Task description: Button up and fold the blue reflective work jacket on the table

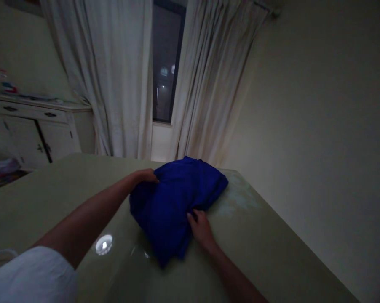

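Observation:
A dark blue folded cloth [177,193], perhaps a garment, lies partly raised over the pale green glossy table [92,181]. At its upper left edge, my left hand [145,176] grips the fabric, with some fingers hidden behind it. My right hand [200,225] pinches the cloth's lower right edge between thumb and fingers. Layers of fabric show along the right side, and a pointed corner hangs toward me at the bottom. What kind of garment it is, I cannot tell.
A white cabinet [57,134] with a bottle [8,86] on top stands at the far left. Long pale curtains [123,84] flank a narrow dark window [166,63] beyond the table. A plain wall [319,126] runs along the table's right edge. A white cable [3,253] lies at left.

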Tool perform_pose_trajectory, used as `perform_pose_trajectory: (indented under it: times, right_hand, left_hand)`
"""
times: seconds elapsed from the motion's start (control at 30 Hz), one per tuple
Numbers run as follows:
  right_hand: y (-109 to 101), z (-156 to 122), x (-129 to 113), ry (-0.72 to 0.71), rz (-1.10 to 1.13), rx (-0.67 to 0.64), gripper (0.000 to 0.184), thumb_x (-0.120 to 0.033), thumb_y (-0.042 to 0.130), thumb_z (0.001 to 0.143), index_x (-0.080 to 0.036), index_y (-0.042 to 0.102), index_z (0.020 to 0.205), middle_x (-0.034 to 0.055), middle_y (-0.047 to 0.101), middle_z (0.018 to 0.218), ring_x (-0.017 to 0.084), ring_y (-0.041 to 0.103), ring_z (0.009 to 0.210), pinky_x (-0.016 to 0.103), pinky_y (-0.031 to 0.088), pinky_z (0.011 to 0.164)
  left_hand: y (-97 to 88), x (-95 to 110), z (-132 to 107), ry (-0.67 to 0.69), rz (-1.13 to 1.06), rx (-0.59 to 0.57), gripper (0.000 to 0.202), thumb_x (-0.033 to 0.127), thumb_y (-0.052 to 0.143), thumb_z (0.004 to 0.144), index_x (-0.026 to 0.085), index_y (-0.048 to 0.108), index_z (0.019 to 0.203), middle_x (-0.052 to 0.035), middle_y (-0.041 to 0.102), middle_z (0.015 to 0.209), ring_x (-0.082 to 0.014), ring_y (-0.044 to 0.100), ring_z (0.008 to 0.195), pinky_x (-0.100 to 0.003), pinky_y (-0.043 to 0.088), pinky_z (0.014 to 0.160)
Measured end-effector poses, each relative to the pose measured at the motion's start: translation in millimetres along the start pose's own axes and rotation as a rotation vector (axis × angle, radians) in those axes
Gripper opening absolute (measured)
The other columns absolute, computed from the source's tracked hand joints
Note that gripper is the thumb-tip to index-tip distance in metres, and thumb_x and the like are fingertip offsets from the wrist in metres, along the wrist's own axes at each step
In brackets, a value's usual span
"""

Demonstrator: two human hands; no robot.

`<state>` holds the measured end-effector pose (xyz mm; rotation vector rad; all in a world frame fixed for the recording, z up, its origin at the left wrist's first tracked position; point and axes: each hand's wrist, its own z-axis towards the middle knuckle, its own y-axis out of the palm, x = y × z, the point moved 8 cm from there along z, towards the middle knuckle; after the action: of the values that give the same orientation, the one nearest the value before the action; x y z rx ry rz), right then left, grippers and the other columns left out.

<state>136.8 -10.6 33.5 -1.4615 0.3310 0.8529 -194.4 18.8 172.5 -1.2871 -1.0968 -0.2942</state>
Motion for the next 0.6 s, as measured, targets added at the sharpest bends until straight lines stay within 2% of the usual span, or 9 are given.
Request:
perform_pose_trajectory:
  times: [0.07,0.13,0.2,0.23,0.3,0.37,0.47,0.53,0.6]
  right_hand:
    - [53.8,-11.7,-57.6,-0.196,0.127,-0.245,0.062,-0.050,0.059,0.100,-0.018,0.056,0.153,0.0163,0.063,0.143,0.030,0.060,0.131,0.044,0.046,0.115]
    - [83.0,-25.1,-96.5,-0.359,0.162,-0.417,0.079,-0.053,0.071,0.093,-0.027,0.043,0.163,0.0119,0.057,0.152,0.029,0.053,0.140,0.045,0.041,0.119]
    - [83.9,-26.5,-107.1,-0.405,0.132,-0.425,0.082,-0.049,0.075,0.091,-0.030,0.040,0.164,0.0099,0.054,0.156,0.030,0.046,0.145,0.046,0.036,0.123]
    - [76.7,-22.5,-103.6,-0.394,0.105,-0.383,0.076,-0.044,0.073,0.093,-0.029,0.044,0.162,0.0101,0.054,0.155,0.030,0.046,0.144,0.046,0.035,0.123]
    - [56.6,-10.7,-87.2,-0.363,0.042,-0.283,0.064,-0.035,0.069,0.094,-0.027,0.053,0.155,0.0107,0.058,0.150,0.030,0.049,0.140,0.046,0.036,0.122]
    - [36.9,1.1,-65.9,-0.331,-0.013,-0.179,0.057,-0.031,0.069,0.091,-0.025,0.060,0.148,0.0113,0.062,0.145,0.031,0.053,0.135,0.047,0.038,0.119]
    - [16.9,10.9,-39.0,-0.255,-0.025,-0.027,0.041,-0.029,0.061,0.095,-0.023,0.067,0.135,0.0125,0.066,0.134,0.031,0.057,0.128,0.047,0.042,0.116]
    - [14.1,10.1,-33.8,-0.244,-0.013,0.013,0.035,-0.027,0.056,0.097,-0.022,0.069,0.129,0.0124,0.068,0.128,0.030,0.059,0.123,0.046,0.044,0.113]
    - [16.6,6.3,-37.8,-0.264,-0.022,0.008,0.032,-0.025,0.059,0.096,-0.021,0.070,0.125,0.0116,0.069,0.124,0.029,0.060,0.120,0.044,0.046,0.110]
  left_hand:
    - [-69.6,-13.5,16.3,-0.003,0.186,0.093,0.031,0.035,0.072,0.098,0.016,0.069,0.122,-0.0098,0.069,0.128,-0.0288,0.066,0.119,-0.052,0.055,0.103]
    - [-124.6,-26.3,23.6,0.035,0.342,0.218,0.026,0.019,0.063,0.099,0.010,0.067,0.123,-0.0140,0.067,0.136,-0.0398,0.050,0.141,-0.063,0.036,0.117]
    - [-147.5,-38.1,25.6,0.101,0.456,0.303,0.039,0.009,0.052,0.099,0.005,0.059,0.137,-0.0191,0.059,0.149,-0.0471,0.031,0.152,-0.070,0.021,0.120]
    - [-143.3,-43.1,26.5,0.142,0.498,0.305,0.045,0.010,0.050,0.100,0.003,0.054,0.143,-0.0218,0.056,0.152,-0.0480,0.030,0.153,-0.069,0.019,0.121]
    - [-105.3,-50.0,28.7,0.251,0.558,0.227,0.055,0.025,0.056,0.101,0.004,0.049,0.151,-0.0246,0.054,0.154,-0.0439,0.040,0.149,-0.062,0.027,0.121]
    - [-42.5,-51.7,28.3,0.385,0.591,0.098,0.074,0.046,0.069,0.094,0.011,0.048,0.155,-0.0211,0.054,0.157,-0.0387,0.047,0.146,-0.052,0.032,0.122]
    - [43.6,-52.6,22.3,0.528,0.619,0.011,0.105,0.063,0.080,0.078,0.026,0.035,0.165,-0.0141,0.037,0.170,-0.0410,0.031,0.156,-0.062,0.019,0.126]
    - [74.6,-58.1,19.3,0.551,0.631,0.022,0.105,0.059,0.078,0.081,0.026,0.028,0.168,-0.0149,0.027,0.174,-0.0437,0.022,0.159,-0.071,0.010,0.125]
    - [82.2,-68.4,19.2,0.539,0.639,0.051,0.086,0.043,0.063,0.093,0.022,0.026,0.168,-0.0166,0.026,0.174,-0.0431,0.024,0.159,-0.075,0.008,0.123]
